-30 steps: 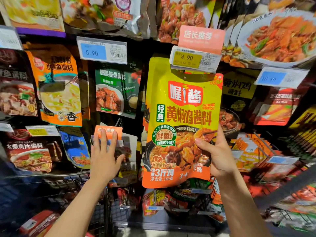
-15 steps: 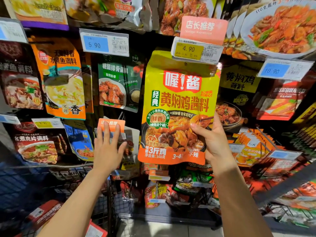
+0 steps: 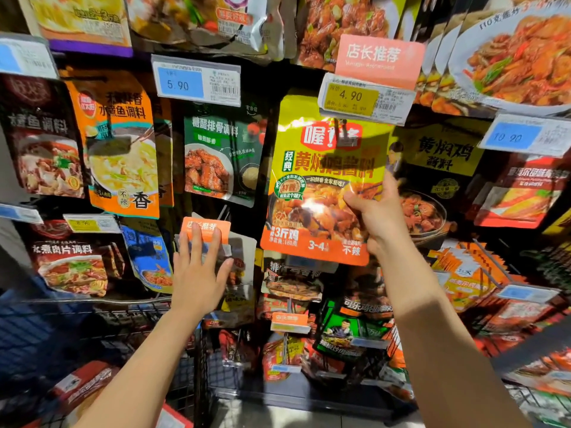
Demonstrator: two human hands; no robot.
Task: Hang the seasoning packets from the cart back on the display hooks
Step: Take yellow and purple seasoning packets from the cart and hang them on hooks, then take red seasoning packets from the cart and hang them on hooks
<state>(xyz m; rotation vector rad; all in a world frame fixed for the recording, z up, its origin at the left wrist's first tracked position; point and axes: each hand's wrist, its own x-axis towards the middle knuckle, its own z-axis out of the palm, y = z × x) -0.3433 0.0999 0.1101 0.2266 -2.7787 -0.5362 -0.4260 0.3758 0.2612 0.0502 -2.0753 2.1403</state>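
Up high, right hand pinches yellow packet — left hand flat, fingers straight, on orange tag.

My right hand holds the chicken sauce packet up just under the 4.90 price tag. Left of it, lower, my left hand rests on a recommendation tag. The cart stands lower left.

My right hand pinches the glossy yellow-and-orange seasoning packet by its right edge, its top tucked just under the yellow 4.90 price tag. My left hand lies flat on a small orange shelf label.
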